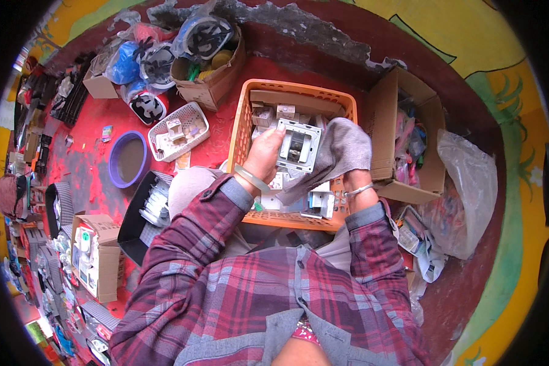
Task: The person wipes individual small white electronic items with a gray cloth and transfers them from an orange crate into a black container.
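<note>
- Red flooring (221, 135) spreads around the work, and a painted wall (470, 36) in yellow and green curves from one to four o'clock, taking the held square plate as the clock's centre.
- That white square plate (297, 146), with a dark window, is held face up above an orange basket (241, 125).
- At nine o'clock, the left hand (265, 155) is closed on its edge, thumb on top; the other fingers are mostly hidden.
- At three, a grey cloth (349, 146) drapes over the right hand (357, 178), whose wrist shows at four; its grip is covered, so I cannot tell how far it closes.
- Beneath, white fittings (323, 201) lie in the orange basket.
- Farther out: a small white basket (183, 148) and a purple basin (128, 185) at nine, a black box (128, 235) at eight, an open carton (424, 183) at three, a clear plastic bag (470, 183) beyond it.
</note>
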Available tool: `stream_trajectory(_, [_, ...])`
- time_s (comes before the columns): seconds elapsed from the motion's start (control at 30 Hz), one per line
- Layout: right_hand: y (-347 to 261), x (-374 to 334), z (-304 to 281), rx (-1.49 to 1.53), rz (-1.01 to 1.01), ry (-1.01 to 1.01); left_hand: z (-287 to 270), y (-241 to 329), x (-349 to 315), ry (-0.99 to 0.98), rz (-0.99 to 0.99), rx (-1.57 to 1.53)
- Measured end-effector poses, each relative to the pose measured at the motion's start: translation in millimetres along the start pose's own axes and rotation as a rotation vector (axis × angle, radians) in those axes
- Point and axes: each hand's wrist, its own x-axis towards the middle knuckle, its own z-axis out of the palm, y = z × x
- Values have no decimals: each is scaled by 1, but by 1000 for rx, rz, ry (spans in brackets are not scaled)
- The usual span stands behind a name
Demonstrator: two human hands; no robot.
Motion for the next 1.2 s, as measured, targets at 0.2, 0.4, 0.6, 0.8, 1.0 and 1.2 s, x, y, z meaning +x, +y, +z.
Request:
stream_trajectory(0.2, [2,-37,17,1860,642,-150,-1,5,1,85,53,-124])
stream_trajectory(0.4, [-27,-39,23,1736,682,-136,-12,-27,8,-2,180,119])
stream_trajectory(0.6, [-24,-43,42,1560,343,-80,5,-24,-6,-56,121,244])
stream_trajectory(0.8, [-1,-36,63,1657,525,-36,2,-33,-1,-48,235,405])
stream_trajectory(1.0, [-33,-48,29,1577,471,-328,-7,-39,2,107,306,475])
stream_trajectory(1.2, [-24,-47,31,1436,345,-366,-11,-46,6,137,333,494])
